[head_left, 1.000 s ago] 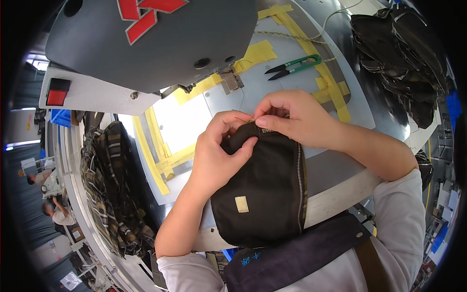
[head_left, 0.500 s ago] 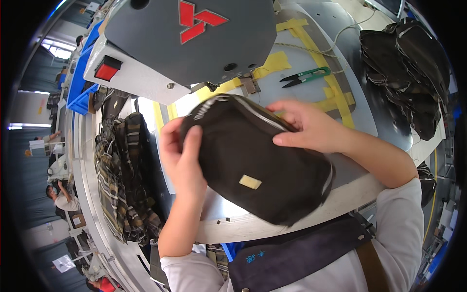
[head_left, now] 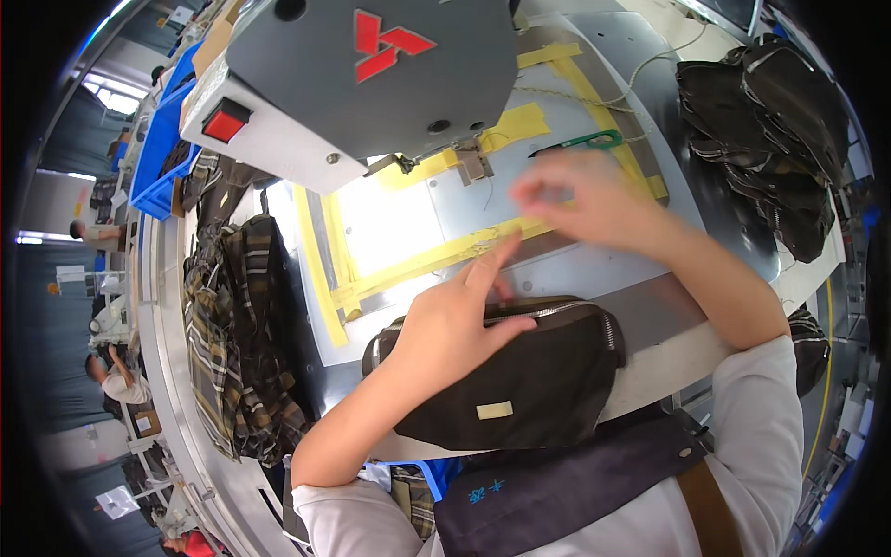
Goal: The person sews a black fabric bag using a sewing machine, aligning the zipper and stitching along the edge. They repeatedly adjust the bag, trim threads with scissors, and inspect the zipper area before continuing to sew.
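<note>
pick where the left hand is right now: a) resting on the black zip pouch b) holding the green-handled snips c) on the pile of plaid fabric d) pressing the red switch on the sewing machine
a: the left hand lies flat on the black zip pouch at the table edge, while the green-handled snips sit untouched farther back on the table, beyond the blurred right hand.
</note>
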The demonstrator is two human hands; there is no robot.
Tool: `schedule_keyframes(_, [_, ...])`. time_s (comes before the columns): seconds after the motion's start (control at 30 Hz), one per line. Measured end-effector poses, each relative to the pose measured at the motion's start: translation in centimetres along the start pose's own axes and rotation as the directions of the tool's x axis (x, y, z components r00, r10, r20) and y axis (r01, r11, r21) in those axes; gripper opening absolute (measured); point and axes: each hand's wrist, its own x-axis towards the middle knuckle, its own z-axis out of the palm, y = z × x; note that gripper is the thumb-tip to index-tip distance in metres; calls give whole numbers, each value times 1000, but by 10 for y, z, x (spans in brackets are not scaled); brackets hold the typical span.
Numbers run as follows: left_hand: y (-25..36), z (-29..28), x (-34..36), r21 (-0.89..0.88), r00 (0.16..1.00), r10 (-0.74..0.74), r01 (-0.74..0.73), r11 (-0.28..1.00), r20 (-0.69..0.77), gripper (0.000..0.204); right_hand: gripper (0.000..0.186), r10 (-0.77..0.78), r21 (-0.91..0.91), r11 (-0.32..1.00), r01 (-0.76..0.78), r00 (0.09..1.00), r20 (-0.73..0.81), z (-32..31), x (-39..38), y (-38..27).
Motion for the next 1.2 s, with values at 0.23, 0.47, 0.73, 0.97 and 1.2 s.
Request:
schedule_keyframes(0.23, [-26,-7,18,-202,972,29,-78,976,-233,15,24,-203,-473,876,91,960,-191,-45,0,58])
schedule_keyframes(0.47, [-39,-8,11,-633,878,-193,-149,760,-438,18,21,5,-237,969,-67,967,-254,-38,-1,34])
schedule_keyframes(0.73, [-26,5,-4,-738,874,-196,-235,632,-445,14,22,217,268,943,-198,975,-46,-1,-2,16])
schedule_keyframes(0.97, [-30,-33,18,-835,976,-212,154,529,46,34,17,-173,36,982,186,961,-217,12,-5,7])
schedule_keyframes(1.2, [-37,-15,58,-475,993,-36,-20,880,-109,20,19,-316,-198,941,275,921,-226,14,-2,7])
